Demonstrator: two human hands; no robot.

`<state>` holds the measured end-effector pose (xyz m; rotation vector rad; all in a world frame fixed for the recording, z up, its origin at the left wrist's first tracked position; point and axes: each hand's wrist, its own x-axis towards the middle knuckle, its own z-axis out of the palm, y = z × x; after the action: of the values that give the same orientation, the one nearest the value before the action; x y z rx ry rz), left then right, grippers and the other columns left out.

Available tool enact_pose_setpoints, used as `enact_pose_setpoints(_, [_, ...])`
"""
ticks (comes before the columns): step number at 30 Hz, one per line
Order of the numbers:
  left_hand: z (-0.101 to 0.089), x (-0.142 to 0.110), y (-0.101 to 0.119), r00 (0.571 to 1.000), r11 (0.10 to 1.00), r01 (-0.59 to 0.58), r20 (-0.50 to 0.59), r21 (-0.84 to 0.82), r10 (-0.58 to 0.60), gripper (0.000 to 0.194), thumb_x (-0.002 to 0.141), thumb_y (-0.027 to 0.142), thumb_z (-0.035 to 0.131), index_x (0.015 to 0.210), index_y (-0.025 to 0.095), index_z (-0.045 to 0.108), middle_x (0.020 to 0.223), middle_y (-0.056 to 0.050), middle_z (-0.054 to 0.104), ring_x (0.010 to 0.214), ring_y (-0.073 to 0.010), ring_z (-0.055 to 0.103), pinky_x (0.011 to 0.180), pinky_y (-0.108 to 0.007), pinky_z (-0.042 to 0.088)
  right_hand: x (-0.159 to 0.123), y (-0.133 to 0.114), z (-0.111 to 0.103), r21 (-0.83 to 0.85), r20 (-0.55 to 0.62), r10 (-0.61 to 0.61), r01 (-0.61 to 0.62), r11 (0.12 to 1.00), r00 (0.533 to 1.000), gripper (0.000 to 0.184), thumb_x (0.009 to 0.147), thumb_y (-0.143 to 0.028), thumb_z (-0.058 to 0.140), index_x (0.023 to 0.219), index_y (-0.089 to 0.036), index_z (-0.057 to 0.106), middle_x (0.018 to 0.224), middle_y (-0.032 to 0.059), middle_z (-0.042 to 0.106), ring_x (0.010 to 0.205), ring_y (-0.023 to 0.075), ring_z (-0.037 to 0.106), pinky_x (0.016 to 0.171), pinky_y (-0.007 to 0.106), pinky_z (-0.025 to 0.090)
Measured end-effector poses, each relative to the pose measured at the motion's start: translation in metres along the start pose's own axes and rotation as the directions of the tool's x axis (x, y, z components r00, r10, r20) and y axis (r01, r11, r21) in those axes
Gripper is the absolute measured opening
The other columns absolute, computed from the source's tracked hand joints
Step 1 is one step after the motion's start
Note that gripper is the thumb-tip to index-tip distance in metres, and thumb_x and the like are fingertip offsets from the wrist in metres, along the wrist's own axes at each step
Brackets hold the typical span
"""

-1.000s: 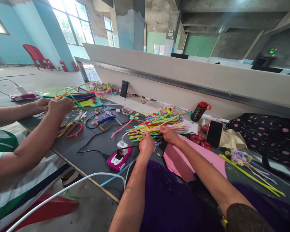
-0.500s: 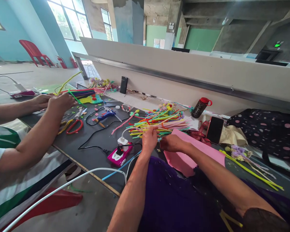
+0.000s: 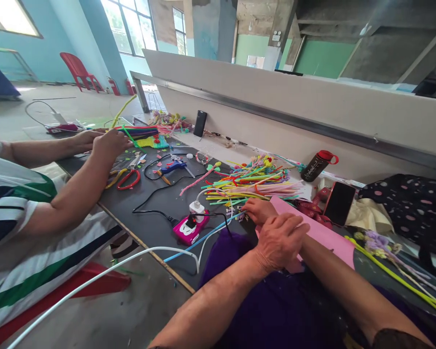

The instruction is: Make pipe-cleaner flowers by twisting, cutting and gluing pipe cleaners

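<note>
Yellow and pink stems (image 3: 256, 188) lie bundled on the bench (image 3: 156, 195), just beyond the right hand (image 3: 260, 211).
Pink paper (image 3: 336, 247) lies beneath the right forearm (image 3: 325, 264), a power strip (image 3: 198, 231) leftward; the left hand (image 3: 280, 238) rests across the right wrist, fingers loose; I cannot tell whether the right hand grips anything.

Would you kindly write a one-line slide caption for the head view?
Left hand over the right forearm, right hand beside bundled pipe cleaners and a pink sheet.
</note>
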<state>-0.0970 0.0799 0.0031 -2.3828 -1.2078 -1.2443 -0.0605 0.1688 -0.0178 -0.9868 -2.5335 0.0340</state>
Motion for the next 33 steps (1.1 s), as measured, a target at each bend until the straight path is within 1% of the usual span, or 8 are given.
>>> enact_pose_setpoints(2, [0.002,-0.002,0.0,0.998,0.999,-0.039,0.041,-0.022,0.04,0.031,0.084,0.027,0.04,0.111,0.022,0.055,0.116,-0.004,0.055,0.105,-0.0169,0.047,0.084,-0.031,0.04,0.011,-0.003,0.003,-0.062,0.198,-0.156,0.171,0.983,0.968,0.016,0.08,-0.021,0.051,0.089,-0.023,0.064,0.09,0.0041,0.061,0.084,0.0153,0.056,0.07,0.025,0.043])
enact_pose_setpoints(5, [0.004,-0.003,-0.003,0.997,0.997,-0.045,0.064,-0.055,0.049,0.03,0.084,0.026,0.039,0.109,0.02,0.055,0.114,-0.004,0.056,0.103,-0.0166,0.047,0.085,-0.031,0.04,0.021,-0.006,0.005,-0.181,0.316,-0.189,0.255,0.95,0.93,0.018,0.083,-0.018,0.045,0.088,-0.019,0.062,0.09,0.0055,0.059,0.084,0.015,0.053,0.07,0.024,0.039])
enact_pose_setpoints(8, [0.003,-0.003,-0.004,0.998,0.996,-0.034,0.052,-0.079,0.038,0.03,0.084,0.025,0.039,0.108,0.02,0.055,0.112,-0.003,0.056,0.101,-0.0163,0.047,0.086,-0.031,0.04,0.024,-0.006,0.003,-0.219,0.31,-0.206,0.28,0.935,0.928,0.015,0.083,-0.019,0.046,0.085,-0.018,0.061,0.087,0.0056,0.059,0.083,0.0158,0.051,0.071,0.025,0.036])
enact_pose_setpoints(12, [0.001,-0.002,-0.004,0.999,0.995,-0.02,0.025,-0.1,0.023,0.028,0.084,0.026,0.039,0.105,0.02,0.057,0.111,-0.003,0.056,0.1,-0.0165,0.047,0.086,-0.031,0.04,0.023,0.007,-0.001,-0.225,0.243,-0.206,0.262,0.939,0.948,0.016,0.083,-0.021,0.045,0.089,-0.017,0.06,0.09,0.0066,0.06,0.086,0.0173,0.05,0.074,0.027,0.034])
enact_pose_setpoints(19, [0.0,0.0,-0.007,0.999,0.995,-0.021,-0.034,-0.099,0.018,0.021,0.08,0.023,0.045,0.09,0.017,0.062,0.106,-0.004,0.058,0.097,-0.0166,0.048,0.086,-0.029,0.041,0.018,0.033,-0.003,-0.263,0.266,-0.141,0.212,0.941,0.954,0.027,0.079,-0.013,0.047,0.102,-0.02,0.058,0.094,0.0068,0.06,0.086,0.0178,0.051,0.072,0.027,0.034])
enact_pose_setpoints(25, [-0.001,0.0,-0.004,1.0,0.998,-0.007,-0.016,-0.069,0.006,0.021,0.081,0.023,0.043,0.088,0.019,0.062,0.101,-0.004,0.058,0.096,-0.0172,0.049,0.085,-0.031,0.041,0.023,0.039,-0.009,-0.246,0.279,-0.137,0.208,0.947,0.951,0.017,0.082,-0.023,0.048,0.09,-0.02,0.062,0.091,0.0062,0.059,0.087,0.0175,0.051,0.073,0.026,0.035])
enact_pose_setpoints(29, [-0.001,0.0,-0.004,1.0,0.999,0.001,0.028,-0.041,0.0,0.023,0.083,0.023,0.042,0.092,0.02,0.062,0.101,-0.006,0.058,0.095,-0.0173,0.05,0.08,-0.031,0.044,0.026,0.047,-0.021,-0.324,0.287,-0.053,0.149,0.934,0.957,0.022,0.085,-0.026,0.042,0.087,-0.019,0.063,0.088,0.0067,0.06,0.083,0.0172,0.053,0.07,0.026,0.035])
enact_pose_setpoints(33, [0.0,-0.001,-0.004,1.0,0.997,0.006,0.009,-0.073,-0.005,0.022,0.083,0.023,0.041,0.091,0.02,0.062,0.102,-0.005,0.058,0.096,-0.016,0.05,0.079,-0.03,0.045,0.027,0.063,-0.037,-0.429,0.231,0.062,0.045,0.902,0.971,0.026,0.086,-0.027,0.041,0.086,-0.017,0.064,0.085,0.008,0.063,0.082,0.0181,0.054,0.069,0.026,0.034])
